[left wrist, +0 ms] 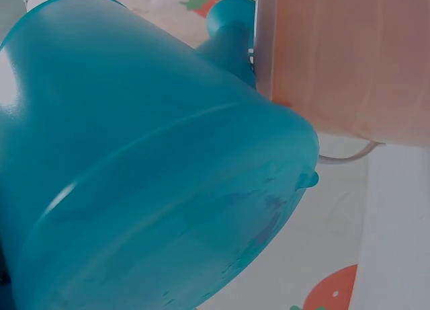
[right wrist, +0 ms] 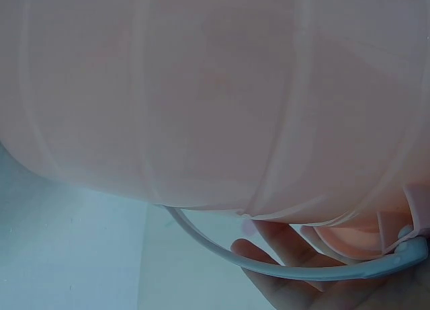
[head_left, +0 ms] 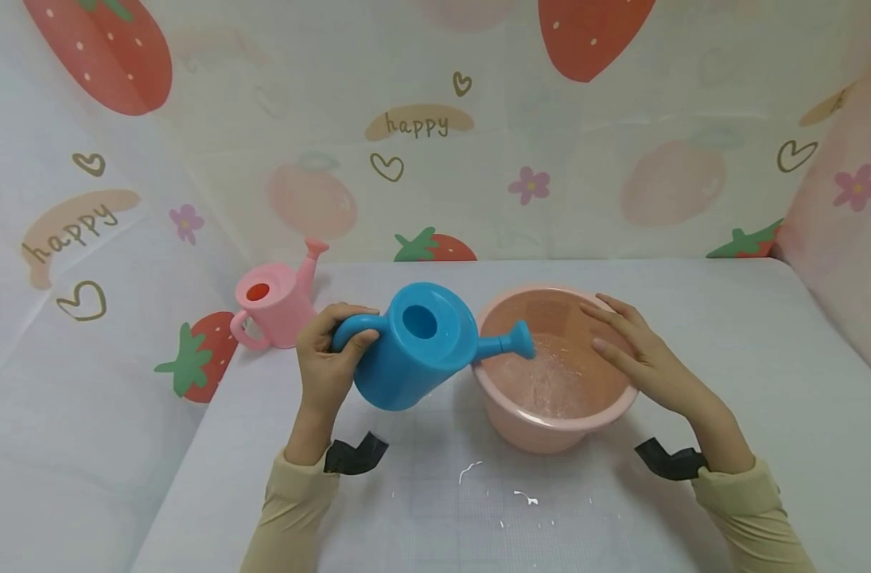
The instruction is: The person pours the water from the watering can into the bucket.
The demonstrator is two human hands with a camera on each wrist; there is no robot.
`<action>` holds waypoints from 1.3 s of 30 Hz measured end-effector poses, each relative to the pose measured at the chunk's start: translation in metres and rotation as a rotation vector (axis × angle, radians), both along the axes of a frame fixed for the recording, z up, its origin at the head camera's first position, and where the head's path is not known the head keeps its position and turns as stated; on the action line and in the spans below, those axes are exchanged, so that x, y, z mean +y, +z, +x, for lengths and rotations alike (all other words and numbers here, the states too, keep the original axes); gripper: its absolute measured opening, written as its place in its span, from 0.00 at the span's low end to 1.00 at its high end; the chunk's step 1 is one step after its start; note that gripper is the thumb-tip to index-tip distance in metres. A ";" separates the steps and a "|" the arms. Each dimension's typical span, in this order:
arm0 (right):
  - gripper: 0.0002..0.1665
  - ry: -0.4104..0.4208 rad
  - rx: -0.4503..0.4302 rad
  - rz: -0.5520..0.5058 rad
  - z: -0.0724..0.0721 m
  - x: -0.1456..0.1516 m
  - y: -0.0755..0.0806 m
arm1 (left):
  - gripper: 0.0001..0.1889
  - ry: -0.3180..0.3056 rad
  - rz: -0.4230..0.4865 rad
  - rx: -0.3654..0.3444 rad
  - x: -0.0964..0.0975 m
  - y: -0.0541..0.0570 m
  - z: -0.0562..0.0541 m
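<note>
In the head view my left hand [head_left: 328, 350] grips the handle of a blue watering can [head_left: 414, 374], its fingers and thumb curled round it. The can is tilted, with its spout reaching over the left rim of a pink bucket [head_left: 535, 438]. The left wrist view shows the blue can's underside [left wrist: 201, 216] close up beside the bucket wall [left wrist: 349, 61]. My right hand [head_left: 650, 358] lies at the bucket's right rim with fingers extended over the opening. From the right wrist, those fingers [right wrist: 289, 249] show beside the bucket's pale handle [right wrist: 302, 271]. Clear water [head_left: 550, 374] shows inside the bucket.
A pink watering can [head_left: 278, 306] stands at the back left of the white table [head_left: 750, 342]. Small wet marks [head_left: 524, 497] dot the tabletop in front of the bucket. A strawberry-patterned cloth [head_left: 571, 191] forms the back and sides.
</note>
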State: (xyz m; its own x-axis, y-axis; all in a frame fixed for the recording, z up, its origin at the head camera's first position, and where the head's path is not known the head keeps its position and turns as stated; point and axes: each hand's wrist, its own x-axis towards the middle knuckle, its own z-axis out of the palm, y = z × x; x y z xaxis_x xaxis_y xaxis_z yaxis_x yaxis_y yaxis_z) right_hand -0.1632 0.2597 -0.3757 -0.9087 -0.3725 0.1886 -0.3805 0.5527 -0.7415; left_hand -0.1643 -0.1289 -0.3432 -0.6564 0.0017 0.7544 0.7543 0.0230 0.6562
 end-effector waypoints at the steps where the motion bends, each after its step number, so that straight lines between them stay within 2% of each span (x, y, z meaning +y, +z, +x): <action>1: 0.31 0.000 0.002 0.002 0.000 0.000 0.000 | 0.19 -0.001 0.001 0.005 0.000 0.000 0.000; 13: 0.30 0.007 -0.002 0.003 0.001 -0.001 0.000 | 0.21 -0.001 -0.017 0.007 0.000 0.002 0.003; 20: 0.30 0.008 0.006 -0.001 0.001 -0.001 0.000 | 0.18 -0.017 -0.008 0.014 0.001 0.002 0.004; 31: 0.31 0.012 0.009 -0.006 0.002 0.000 0.001 | 0.22 0.033 -0.047 0.005 0.001 0.006 0.005; 39: 0.31 0.008 0.016 0.000 0.001 0.000 0.001 | 0.22 0.046 -0.059 -0.004 0.002 0.009 0.008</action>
